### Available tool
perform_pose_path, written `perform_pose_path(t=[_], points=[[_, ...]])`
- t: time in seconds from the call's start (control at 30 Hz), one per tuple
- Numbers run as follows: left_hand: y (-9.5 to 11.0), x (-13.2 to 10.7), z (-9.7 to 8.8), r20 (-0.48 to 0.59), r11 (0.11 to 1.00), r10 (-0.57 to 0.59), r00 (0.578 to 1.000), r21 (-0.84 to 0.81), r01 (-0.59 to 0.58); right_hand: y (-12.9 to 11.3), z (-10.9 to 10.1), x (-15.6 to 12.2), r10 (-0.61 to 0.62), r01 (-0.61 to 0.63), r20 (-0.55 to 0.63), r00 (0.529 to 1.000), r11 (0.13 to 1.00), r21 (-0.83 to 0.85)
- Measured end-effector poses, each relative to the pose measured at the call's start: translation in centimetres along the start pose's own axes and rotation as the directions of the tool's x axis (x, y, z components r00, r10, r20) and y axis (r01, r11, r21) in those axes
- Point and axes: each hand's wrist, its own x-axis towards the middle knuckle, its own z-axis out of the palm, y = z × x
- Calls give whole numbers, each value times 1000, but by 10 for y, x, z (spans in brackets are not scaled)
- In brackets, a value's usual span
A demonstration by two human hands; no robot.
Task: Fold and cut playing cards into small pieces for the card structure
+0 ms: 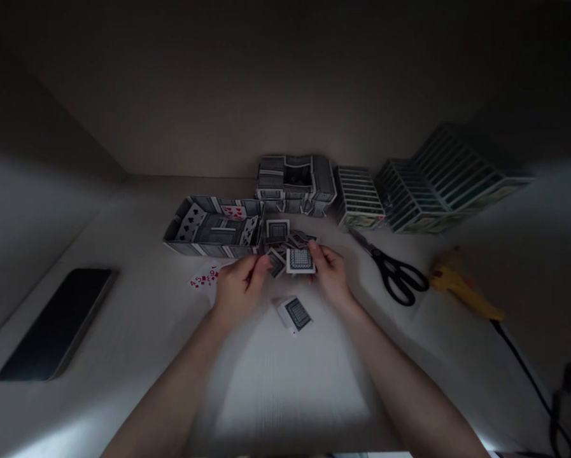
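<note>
My right hand (331, 272) pinches a playing card (300, 259) by its right edge, its dark patterned back facing up. My left hand (240, 283) is closed, thumb pressed against the curled fingers. Just beyond that thumb is a tilted card (276, 262); I cannot tell whether the thumb touches it. Behind the hands lie more loose cards, one of them a face-down card (278, 230). Nearer to me, between my forearms, sits a small stack of cards (296, 314). Fanned red-suit cards (203, 278) lie partly under my left hand.
An open box made of cards (213, 250) stands behind my left hand, with a card-built model (295, 184) at the back. Further right are stepped card structures (421, 191), scissors (393, 273) and a yellow glue gun (464, 292) with its cord. A phone (58, 324) lies far left.
</note>
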Motion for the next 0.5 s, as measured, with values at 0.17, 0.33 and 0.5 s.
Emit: perform_pose_path(t=[0.17,0.33,0.5], points=[[2,11,-31,160,933,28,987,351,-83,-1,1,2,4,-9,63,998,998,66],[2,14,-63,293,836,-231,928,547,36,3,1,3,-9,6,65,998,999,46],[-13,9,-78,339,739,-523,782,637,218,4,3,2,-14,13,16,1000,999,43]])
